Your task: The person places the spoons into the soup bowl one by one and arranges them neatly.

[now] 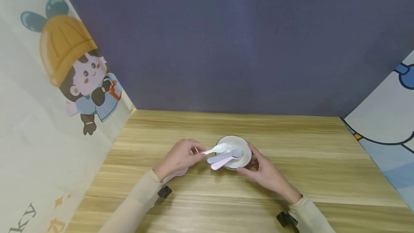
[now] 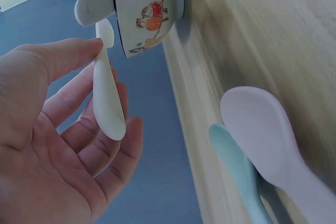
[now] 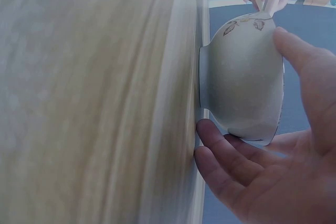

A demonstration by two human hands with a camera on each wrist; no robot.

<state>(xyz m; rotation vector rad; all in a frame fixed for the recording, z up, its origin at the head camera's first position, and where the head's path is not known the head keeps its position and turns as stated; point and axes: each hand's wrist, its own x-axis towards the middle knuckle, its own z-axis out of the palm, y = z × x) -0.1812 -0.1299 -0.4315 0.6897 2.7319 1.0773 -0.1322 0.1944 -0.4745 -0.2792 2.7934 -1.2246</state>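
Observation:
My left hand (image 1: 182,155) pinches a white spoon (image 2: 108,100) by its handle between thumb and fingers. The spoon's head reaches over the rim of a white bowl (image 1: 237,141), which has a dark edge and orange-red pictures outside. Inside lean a blue-grey spoon (image 1: 220,158) and a pale pink spoon (image 1: 221,163), handles sticking out over the left rim. From the right, my right hand (image 1: 266,173) holds the bowl, thumb near the rim and fingers round its side. Below my left wrist, a lilac spoon (image 2: 257,129) and a teal spoon (image 2: 236,163) lie on the table.
The wood-grain table (image 1: 207,204) ends at a dark blue panel (image 1: 226,46) behind the bowl. Printed cartoon panels stand on both sides, the left one (image 1: 32,100) showing a figure in a yellow hat.

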